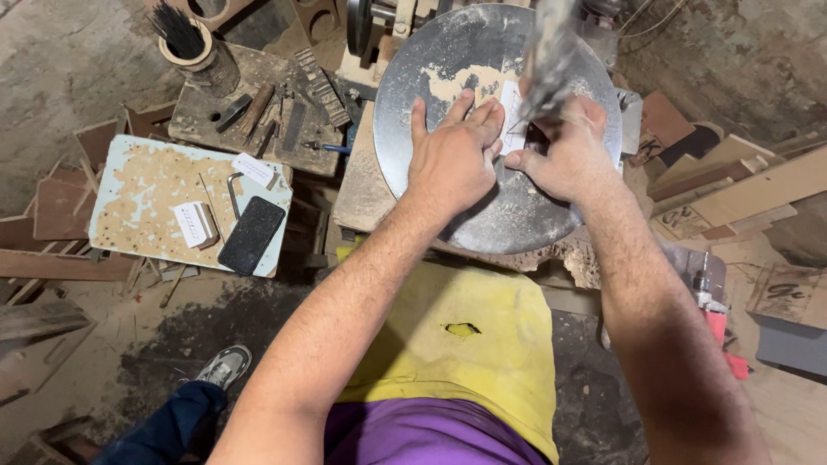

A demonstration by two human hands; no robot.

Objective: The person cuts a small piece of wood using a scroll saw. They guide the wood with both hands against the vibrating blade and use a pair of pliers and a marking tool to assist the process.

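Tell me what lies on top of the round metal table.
On the round metal table lie sawdust and a thin pale wooden workpiece, pressed flat by the left hand and right hand. The hands cover most of it, so its outline is hidden.

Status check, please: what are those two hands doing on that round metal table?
Left hand flat on wood piece. Right hand steadying paper pattern. Blurred blade above.
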